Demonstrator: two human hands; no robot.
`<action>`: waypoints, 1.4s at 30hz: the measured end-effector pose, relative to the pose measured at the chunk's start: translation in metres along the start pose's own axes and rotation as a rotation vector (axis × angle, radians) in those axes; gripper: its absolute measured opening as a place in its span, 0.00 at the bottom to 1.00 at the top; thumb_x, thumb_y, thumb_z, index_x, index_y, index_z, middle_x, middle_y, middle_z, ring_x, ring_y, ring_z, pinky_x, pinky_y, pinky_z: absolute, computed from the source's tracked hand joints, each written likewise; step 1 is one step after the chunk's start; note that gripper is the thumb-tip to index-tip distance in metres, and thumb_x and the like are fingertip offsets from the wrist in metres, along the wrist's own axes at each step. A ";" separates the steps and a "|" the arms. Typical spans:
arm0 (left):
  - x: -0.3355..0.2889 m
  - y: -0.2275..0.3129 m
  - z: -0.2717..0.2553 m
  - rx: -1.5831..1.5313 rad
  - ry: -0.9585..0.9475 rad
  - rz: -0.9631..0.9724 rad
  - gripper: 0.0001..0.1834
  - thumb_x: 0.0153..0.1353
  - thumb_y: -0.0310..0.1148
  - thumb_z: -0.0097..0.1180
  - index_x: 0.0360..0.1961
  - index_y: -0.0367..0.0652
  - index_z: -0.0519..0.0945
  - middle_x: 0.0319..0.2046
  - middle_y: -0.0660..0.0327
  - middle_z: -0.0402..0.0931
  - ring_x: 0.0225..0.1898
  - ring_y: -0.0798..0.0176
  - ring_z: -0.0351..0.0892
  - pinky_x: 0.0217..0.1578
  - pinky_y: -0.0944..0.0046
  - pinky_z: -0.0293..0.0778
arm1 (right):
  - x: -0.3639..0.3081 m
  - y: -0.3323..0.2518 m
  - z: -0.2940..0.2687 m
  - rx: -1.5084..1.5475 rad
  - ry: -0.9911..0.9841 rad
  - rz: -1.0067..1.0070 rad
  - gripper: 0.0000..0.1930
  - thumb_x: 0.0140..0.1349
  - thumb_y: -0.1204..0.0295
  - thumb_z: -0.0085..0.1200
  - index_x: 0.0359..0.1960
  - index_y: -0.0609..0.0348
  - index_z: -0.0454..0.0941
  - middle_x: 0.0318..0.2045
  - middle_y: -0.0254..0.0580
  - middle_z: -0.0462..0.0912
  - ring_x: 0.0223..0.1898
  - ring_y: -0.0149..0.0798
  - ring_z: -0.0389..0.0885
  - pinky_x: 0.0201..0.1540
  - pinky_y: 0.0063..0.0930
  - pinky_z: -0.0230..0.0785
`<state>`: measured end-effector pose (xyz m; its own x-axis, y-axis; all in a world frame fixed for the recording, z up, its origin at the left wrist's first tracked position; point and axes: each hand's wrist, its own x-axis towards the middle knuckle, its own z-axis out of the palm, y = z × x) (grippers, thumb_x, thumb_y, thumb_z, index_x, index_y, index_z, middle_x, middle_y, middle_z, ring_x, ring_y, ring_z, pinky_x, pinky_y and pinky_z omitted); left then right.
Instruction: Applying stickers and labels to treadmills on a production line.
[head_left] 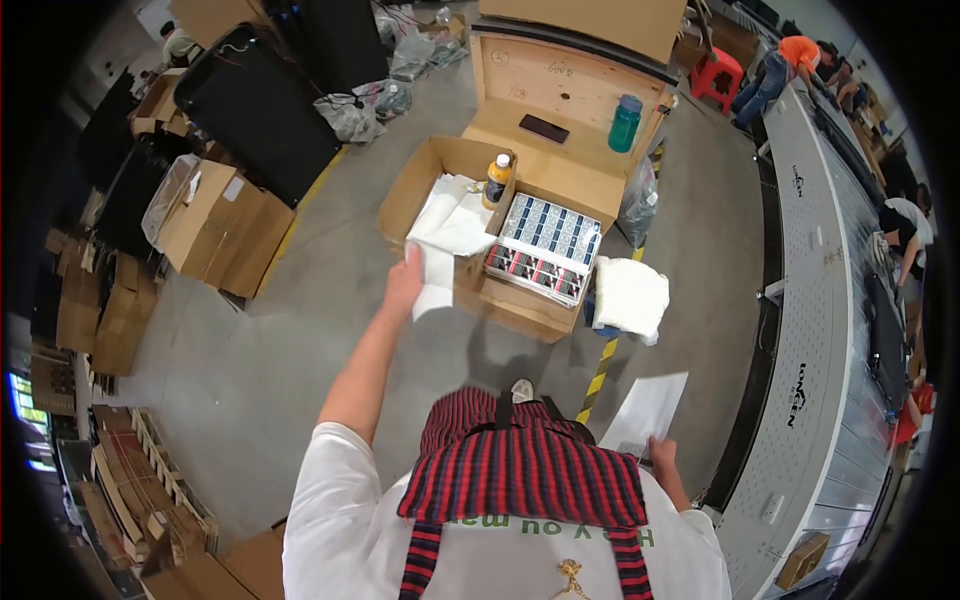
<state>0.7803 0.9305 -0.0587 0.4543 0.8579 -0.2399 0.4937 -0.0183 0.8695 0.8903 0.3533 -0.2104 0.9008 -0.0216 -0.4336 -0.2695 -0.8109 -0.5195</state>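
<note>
Head camera looks steeply down, wide, from standing height.

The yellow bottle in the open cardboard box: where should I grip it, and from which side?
Grip the yellow bottle around its upper body, below the white cap, coming from above. It stands upright against the cardboard box divider, with white bags on its left, so the sides look crowded.

matt white paper sheet (436,282), brown cardboard box (420,178)
</note>
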 end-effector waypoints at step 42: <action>0.039 -0.086 0.407 1.039 -0.267 0.086 0.43 0.40 0.52 0.60 0.51 0.35 0.58 0.53 0.51 0.56 0.53 0.49 0.56 0.43 0.48 0.66 | -0.143 0.017 -0.009 0.451 0.245 0.731 0.15 0.53 0.69 0.50 0.38 0.71 0.73 0.30 0.39 0.77 0.31 0.30 0.72 0.35 0.25 0.64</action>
<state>1.0572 0.7569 -0.3190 0.6026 0.6955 -0.3913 0.7837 -0.6084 0.1255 0.7603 0.3373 -0.1503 0.4847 -0.6092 -0.6276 -0.8670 -0.2396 -0.4370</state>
